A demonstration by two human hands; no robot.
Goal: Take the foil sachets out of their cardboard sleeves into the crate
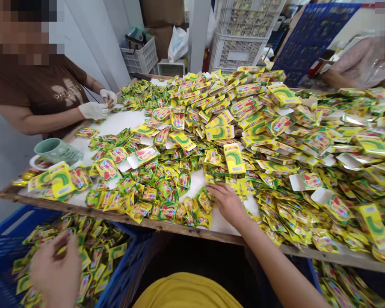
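Note:
My right hand lies low over the white tabletop, fingers stretched out. Its fingertips touch small yellow-green foil packets near the table's front edge. Motion blurs my left hand, which hovers above a blue crate below the table. Its fingers are loosely curled with a gap to the thumb, and I make out nothing held between them. Many similar packets fill that crate. Beyond my right hand, a small yellow carton with a green pattern rests on the packets.
A large heap of cartons covers the table's middle and right. At the left stands a green mug. Across the table, a person's gloved hands handle something small. Another person sits far right. White crates are stacked behind.

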